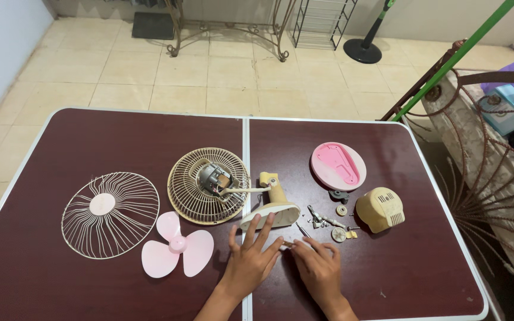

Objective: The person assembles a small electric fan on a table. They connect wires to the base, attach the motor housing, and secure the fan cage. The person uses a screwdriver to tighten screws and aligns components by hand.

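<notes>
— Both hands met at the table's near edge: the left hand [250, 257] lay flat, fingers spread, touching the cream fan base [270, 214]; the right hand [316, 267] pinched something small, too tiny to tell.

— Why flat?

— Likely to steady the base. Screws and small parts [328, 223] lay just beyond, with the rear grille and motor [208, 185], pink blade [176, 245] and front grille [110, 214] set leftward.

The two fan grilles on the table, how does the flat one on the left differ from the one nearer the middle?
The left wire grille lies bare, with a solid round centre cap; the middle grille has the motor sitting in it. The left wire grille looks white and its wires are sparse; the middle grille is beige and more tightly meshed. Both are round and lie on the maroon table.
</notes>
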